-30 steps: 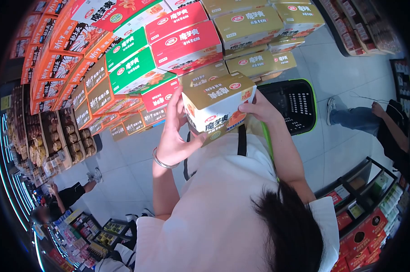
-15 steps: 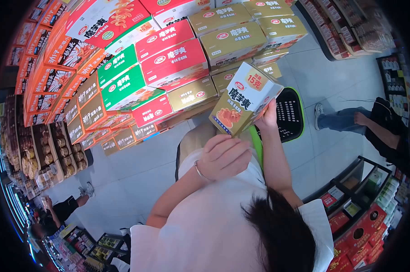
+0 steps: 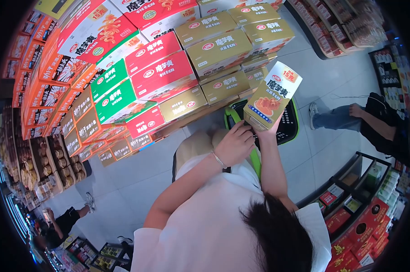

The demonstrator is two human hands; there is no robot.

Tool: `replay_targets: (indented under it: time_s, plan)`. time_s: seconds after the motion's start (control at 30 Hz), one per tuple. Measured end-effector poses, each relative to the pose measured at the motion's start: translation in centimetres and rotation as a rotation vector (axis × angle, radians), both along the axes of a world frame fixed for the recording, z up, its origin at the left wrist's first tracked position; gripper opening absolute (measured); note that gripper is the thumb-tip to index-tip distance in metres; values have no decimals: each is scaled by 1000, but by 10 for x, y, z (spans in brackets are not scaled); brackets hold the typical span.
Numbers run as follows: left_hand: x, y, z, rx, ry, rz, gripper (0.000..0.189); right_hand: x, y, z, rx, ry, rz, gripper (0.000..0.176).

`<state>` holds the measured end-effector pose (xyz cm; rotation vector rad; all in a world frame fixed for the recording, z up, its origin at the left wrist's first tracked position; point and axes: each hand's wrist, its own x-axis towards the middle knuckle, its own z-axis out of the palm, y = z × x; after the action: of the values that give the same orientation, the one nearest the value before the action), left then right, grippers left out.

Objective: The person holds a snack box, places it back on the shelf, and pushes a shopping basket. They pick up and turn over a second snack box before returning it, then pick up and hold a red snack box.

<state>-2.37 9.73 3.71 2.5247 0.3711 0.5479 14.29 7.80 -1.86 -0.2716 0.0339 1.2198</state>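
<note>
My right hand (image 3: 269, 132) grips a white-and-gold snack box (image 3: 273, 96) near its lower end, its printed front facing up toward me. My left hand (image 3: 235, 144), with a bracelet at its wrist, is just below the box's lower left corner. Its fingers are curled together; whether anything is between them is hidden. Below the box and beside my right forearm stands a black shopping basket (image 3: 288, 121) with a green rim. Its green handle (image 3: 254, 164) passes between my forearms. Ahead are stacked gold boxes (image 3: 219, 51), red boxes (image 3: 164, 75) and green boxes (image 3: 112, 97).
Orange boxes (image 3: 42, 93) are piled at the far left, above shelves of packaged food (image 3: 51, 156). A person in jeans (image 3: 336, 121) is on the right, another person (image 3: 60, 224) at lower left. A black display rack (image 3: 350, 181) stands at lower right on the tiled floor (image 3: 300, 174).
The snack box has moved right and lower and now stands more upright, its front turned to me. My left hand has dropped slightly and shifted right. More of the basket handle shows.
</note>
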Motion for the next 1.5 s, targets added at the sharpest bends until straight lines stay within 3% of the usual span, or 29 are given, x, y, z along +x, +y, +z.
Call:
replay_targets:
  time_s: [0.03,0.13,0.33,0.43,0.53,0.57,0.63,0.67,0.73,0.83,0.9,1.07,1.13,1.27,1.37,1.5]
  plan:
    - [3,2,-4,2,-4,-2,23,2,-2,1,-146,-63,-26,62]
    - [13,9,-12,-142,-56,62,25,18,-12,-22,-161,-5,-57,60]
    - [17,20,-14,-286,-60,185,41,48,-37,-17,-278,-249,-106,70]
    - [17,22,-11,-176,-40,231,50,84,-59,-31,-450,-533,-29,61]
    - [16,24,-1,-140,5,309,61,121,-52,-11,-467,-860,-17,57]
    - [15,26,2,-89,26,316,66,129,-47,2,-469,-858,-20,57]
    - [13,29,4,-37,46,322,71,143,-33,30,-649,-1217,81,60]
    - [12,30,4,-5,87,329,75,150,-26,39,-651,-1216,80,60]
    - [9,30,6,28,131,332,80,162,-10,54,-608,-1548,132,69]
    - [6,30,9,58,192,390,92,164,12,74,-552,-1689,187,75]
    - [4,30,10,33,261,479,102,170,26,65,-520,-1684,233,76]
    - [1,29,7,54,297,482,107,174,58,43,-420,-1630,374,80]
    - [-1,28,6,57,298,485,107,177,63,31,-374,-1482,409,79]
    - [0,28,5,63,300,466,105,163,66,21,-330,-1351,341,78]
    - [1,28,5,55,294,460,103,149,68,3,-506,-1218,356,80]
    - [-1,29,6,43,292,451,101,144,72,5,-395,-1198,287,79]
